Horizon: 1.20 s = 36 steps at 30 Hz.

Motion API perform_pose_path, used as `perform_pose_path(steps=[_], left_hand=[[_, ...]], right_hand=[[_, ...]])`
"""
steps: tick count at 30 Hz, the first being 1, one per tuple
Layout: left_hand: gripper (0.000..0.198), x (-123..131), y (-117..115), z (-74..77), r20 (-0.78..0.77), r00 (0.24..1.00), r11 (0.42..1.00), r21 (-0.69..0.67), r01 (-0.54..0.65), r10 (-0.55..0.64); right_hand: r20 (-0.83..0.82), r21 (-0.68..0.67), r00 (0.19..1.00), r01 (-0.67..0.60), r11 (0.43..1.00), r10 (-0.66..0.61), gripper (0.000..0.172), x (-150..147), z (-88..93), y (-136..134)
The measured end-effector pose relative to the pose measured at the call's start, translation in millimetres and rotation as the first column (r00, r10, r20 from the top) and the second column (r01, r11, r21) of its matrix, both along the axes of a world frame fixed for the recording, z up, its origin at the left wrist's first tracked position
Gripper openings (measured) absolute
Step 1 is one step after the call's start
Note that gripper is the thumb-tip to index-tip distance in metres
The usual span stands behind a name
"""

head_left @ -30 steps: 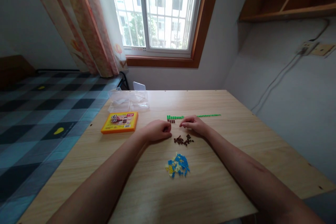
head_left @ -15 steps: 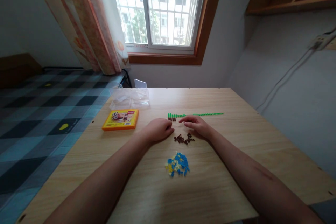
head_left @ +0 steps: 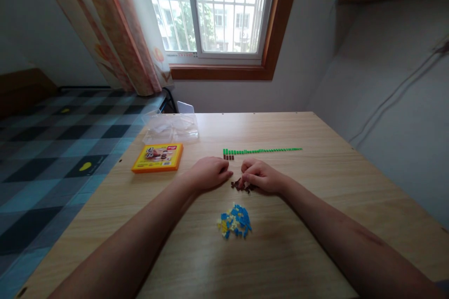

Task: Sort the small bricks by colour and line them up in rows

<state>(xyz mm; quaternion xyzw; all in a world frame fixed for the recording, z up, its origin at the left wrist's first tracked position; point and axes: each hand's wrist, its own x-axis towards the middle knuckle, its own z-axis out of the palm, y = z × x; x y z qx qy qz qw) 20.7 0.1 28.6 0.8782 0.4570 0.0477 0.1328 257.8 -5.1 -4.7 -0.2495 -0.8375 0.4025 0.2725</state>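
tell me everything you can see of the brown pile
The brown pile is a low, loose scatter of tiny, plastic-looking pieces, their shapes too small to tell. It lies on the wooden table, beyond the blue and yellow pile. The right hand is down at it, hiding part; any grip is unclear.

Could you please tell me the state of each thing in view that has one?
Small green plastic pieces: lined up
Small brown plastic pieces: some in a short row, others loose
Small blue and yellow plastic pieces: heaped together
Flat yellow-orange box: lying printed face up
Clear plastic container: one panel raised
Orange patterned curtain: drawn aside
Left hand: loosely curled
Right hand: fingertips at the loose brown pieces; grip unclear
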Motion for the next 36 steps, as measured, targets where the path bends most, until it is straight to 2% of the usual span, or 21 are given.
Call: perform_pose_path(steps=[3,8,13,19,23,28,32,36], left_hand=[[0.029,0.1,-1.8,5.3,-0.037,0.999,0.999,-0.032,0.008,-0.009],[0.011,-1.6,-1.4,14.1,-0.101,0.994,0.992,-0.128,0.022,-0.035],[0.015,-3.4,-1.5,19.0,-0.108,0.993,0.984,-0.173,0.038,-0.057],[0.037,-2.9,-3.8,17.0,-0.116,0.991,0.987,-0.154,0.055,-0.073],[0.049,1.7,-7.8,13.0,-0.154,0.986,0.994,-0.101,0.047,-0.062],[0.05,6.2,-11.3,15.7,-0.188,0.98,0.993,-0.113,0.038,-0.059],[0.043,4.7,-10.3,22.2,-0.186,0.98,0.987,-0.155,0.048,-0.077],[0.033,-1.5,-3.8,22.6,-0.14,0.987,0.977,-0.207,0.053,-0.083]], right_hand=[[0.019,0.01,1.0,-0.024,1.0,0.024,0.044,-0.2,-0.7,0.8],[0.067,0.09,0.997,-0.043,0.995,0.037,0.042,-1.5,2.4,0.7],[0.102,0.143,0.994,-0.062,0.988,0.048,0.038,-5.0,4.7,-4.2],[0.007,0.006,1.0,0.021,1.0,-0.021,0.045,-1.4,-0.2,0.3],[-0.064,-0.063,0.998,0.022,0.998,-0.026,0.053,4.6,-1.3,8.5],[-0.022,-0.086,1.0,0.01,0.996,-0.012,0.043,5.6,0.1,7.2],[0.054,-0.038,0.998,-0.01,0.999,0.012,0.035,2.4,1.7,3.5],[0.048,-0.069,0.998,-0.031,0.997,0.035,0.037,3.0,1.6,5.2]])
